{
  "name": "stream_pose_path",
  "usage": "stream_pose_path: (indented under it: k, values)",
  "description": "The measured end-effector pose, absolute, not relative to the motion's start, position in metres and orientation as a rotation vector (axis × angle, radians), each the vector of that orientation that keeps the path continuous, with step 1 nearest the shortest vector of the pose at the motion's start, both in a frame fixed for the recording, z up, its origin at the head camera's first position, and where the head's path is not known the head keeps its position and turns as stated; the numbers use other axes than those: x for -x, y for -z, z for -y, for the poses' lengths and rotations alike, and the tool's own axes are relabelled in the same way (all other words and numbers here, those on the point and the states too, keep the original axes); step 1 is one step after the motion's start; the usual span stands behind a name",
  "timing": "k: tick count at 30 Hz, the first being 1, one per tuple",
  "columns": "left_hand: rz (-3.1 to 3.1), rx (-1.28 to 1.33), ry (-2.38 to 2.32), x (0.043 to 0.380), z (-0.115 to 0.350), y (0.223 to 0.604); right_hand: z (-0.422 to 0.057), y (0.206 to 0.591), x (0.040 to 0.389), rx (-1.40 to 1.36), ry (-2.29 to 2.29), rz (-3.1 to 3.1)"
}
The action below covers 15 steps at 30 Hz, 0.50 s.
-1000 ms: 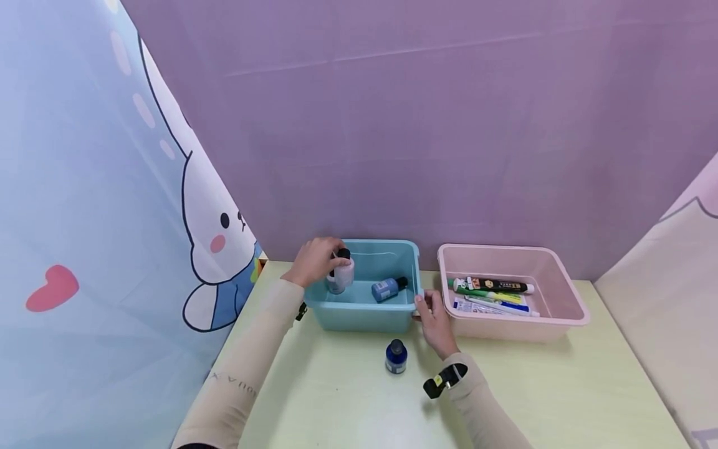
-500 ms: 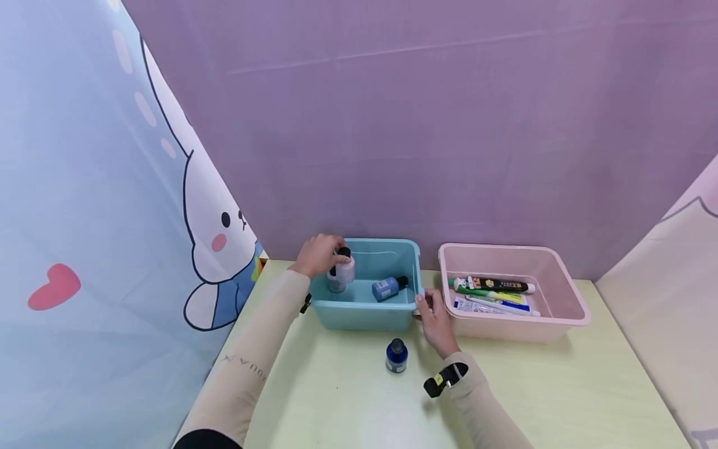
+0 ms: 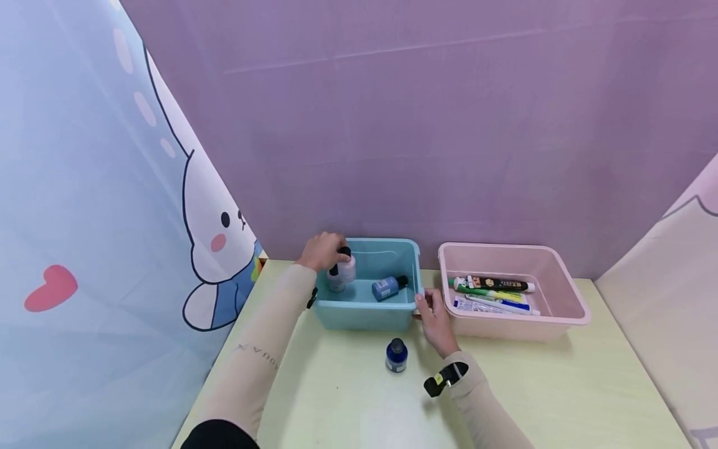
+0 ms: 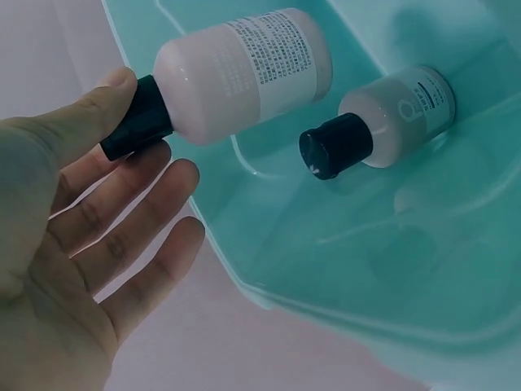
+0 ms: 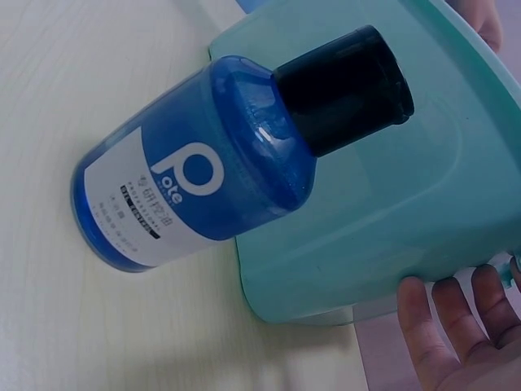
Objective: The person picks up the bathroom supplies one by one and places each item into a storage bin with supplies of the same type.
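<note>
My left hand [image 3: 324, 251] pinches a pale pink bottle [image 4: 236, 77] by its black cap, over the left part of a teal plastic bin [image 3: 364, 317]. Below it in the bin, a second pale bottle [image 4: 407, 118] with a black cap stands upright, partly covered in the head view. A blue bottle [image 3: 387, 288] lies on its side on the bin floor. My right hand [image 3: 436, 324] holds the bin's right front corner, thumb at the rim and fingers against the outer side. In front of the bin, a dark blue bottle [image 5: 187, 171] stands upright on the table.
To the right stands a pink bin [image 3: 518, 330] holding several markers and pens [image 3: 499, 285]. A purple cloth [image 3: 421, 125] hangs behind both bins. The pale table [image 3: 348, 399] extends in front, and a printed blue cloth [image 3: 112, 218] borders the left side.
My left hand has shifted slightly up and right, the pinched bottle moving a little with it. My right hand, the bins and the other bottles stay put.
</note>
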<state>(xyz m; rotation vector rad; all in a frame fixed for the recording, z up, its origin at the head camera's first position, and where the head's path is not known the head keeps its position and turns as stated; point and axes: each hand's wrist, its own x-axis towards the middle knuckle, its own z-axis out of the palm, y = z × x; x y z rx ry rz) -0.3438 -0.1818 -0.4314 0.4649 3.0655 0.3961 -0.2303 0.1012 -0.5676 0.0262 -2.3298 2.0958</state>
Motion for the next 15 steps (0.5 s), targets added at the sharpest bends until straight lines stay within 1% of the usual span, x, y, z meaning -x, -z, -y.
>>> stream_pose_path:
  k: [15]
  values:
    - [-3.0,-0.347,-0.367,0.354,0.167,0.436,-0.104,0.565,0.228,-0.005,-2.107,2.345]
